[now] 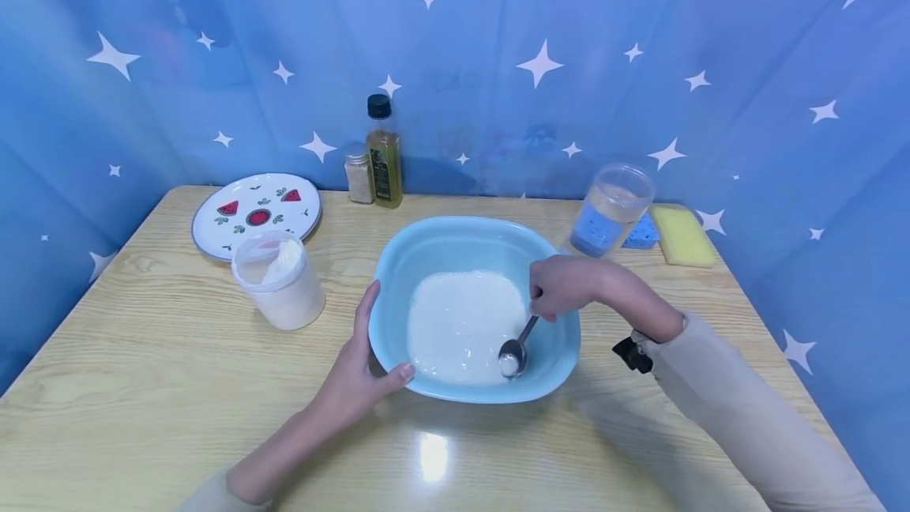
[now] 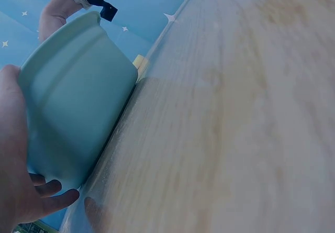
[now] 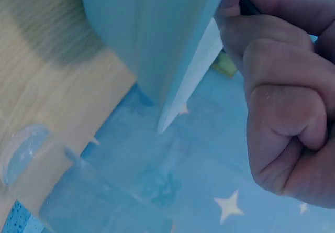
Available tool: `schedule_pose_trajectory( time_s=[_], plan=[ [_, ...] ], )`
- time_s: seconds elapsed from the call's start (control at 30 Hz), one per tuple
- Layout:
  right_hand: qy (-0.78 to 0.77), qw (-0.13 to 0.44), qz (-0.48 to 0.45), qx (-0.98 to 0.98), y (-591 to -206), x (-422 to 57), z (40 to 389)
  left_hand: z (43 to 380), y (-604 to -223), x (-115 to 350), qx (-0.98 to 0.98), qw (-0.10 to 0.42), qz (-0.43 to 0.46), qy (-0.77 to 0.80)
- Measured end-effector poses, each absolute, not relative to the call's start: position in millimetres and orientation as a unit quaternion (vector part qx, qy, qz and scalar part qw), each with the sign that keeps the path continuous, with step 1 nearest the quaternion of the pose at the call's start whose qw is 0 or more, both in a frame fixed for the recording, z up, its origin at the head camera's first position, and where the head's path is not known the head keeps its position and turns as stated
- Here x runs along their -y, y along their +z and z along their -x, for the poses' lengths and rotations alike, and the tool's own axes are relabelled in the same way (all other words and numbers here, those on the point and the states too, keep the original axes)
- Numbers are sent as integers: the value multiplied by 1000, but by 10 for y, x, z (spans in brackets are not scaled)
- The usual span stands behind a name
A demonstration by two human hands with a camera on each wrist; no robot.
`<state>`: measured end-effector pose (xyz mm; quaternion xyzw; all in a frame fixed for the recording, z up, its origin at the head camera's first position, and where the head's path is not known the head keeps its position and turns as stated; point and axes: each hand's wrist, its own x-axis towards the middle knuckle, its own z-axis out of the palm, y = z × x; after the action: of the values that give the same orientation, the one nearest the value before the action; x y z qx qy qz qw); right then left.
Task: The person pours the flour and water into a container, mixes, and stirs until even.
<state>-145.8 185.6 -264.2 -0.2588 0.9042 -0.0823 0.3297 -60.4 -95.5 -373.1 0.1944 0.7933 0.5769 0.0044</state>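
A light blue basin point(image 1: 475, 229) sits on the table with a smooth white mixture point(image 1: 462, 322) in its bottom. At its left side my left hand point(image 1: 362, 366) holds the wall, thumb over the near rim and fingers spread along the outside, as the left wrist view also shows. Over the right rim, my right hand point(image 1: 565, 284) grips a metal spoon point(image 1: 513, 357) by its handle, the bowl of it down in the white mixture. In the right wrist view the fingers point(image 3: 285, 107) are curled, and only a dark bit of the handle shows.
To the left stand a tub of white powder point(image 1: 284, 291) and a watermelon-patterned plate point(image 1: 220, 231). At the back are an oil bottle point(image 1: 385, 164) and a small shaker jar point(image 1: 359, 174). A clear cup point(image 1: 611, 208), a blue sponge point(image 1: 642, 232) and a yellow sponge point(image 1: 682, 235) lie behind my right hand.
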Motion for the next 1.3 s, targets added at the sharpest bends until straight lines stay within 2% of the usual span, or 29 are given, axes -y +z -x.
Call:
schedule_pose_trajectory(
  time_s=[0.13,0.37,0.47,0.53,0.7,1.03,1.1,1.23,1.3],
  plan=[
    [-78,307,228,-921,-2626,-1924,1517,649,-3855,973,-790,3,-200,579],
    [-84,188,200,-958,-2697,-1905,1592,721,-4072,1019,-790,1,-199,580],
    [-104,159,208,-959,-2773,-1829,1621,721,-4078,1020,-787,0,-200,583],
    [-127,156,220,-955,-2816,-1778,1632,720,-4078,1019,-786,1,-201,585],
    [-175,196,232,-936,-2820,-1751,1592,713,-4078,1019,-789,0,-198,582],
    [-158,249,266,-918,-2693,-1993,1429,718,-4086,1030,-789,-3,-201,581],
    [-150,236,255,-926,-2719,-2008,1446,722,-4084,1030,-787,-3,-203,582],
    [-139,171,226,-949,-2807,-1984,1488,722,-4078,1025,-787,-4,-205,583],
    [-153,162,229,-948,-2863,-1939,1482,714,-4082,1023,-787,0,-202,583]
  ],
)
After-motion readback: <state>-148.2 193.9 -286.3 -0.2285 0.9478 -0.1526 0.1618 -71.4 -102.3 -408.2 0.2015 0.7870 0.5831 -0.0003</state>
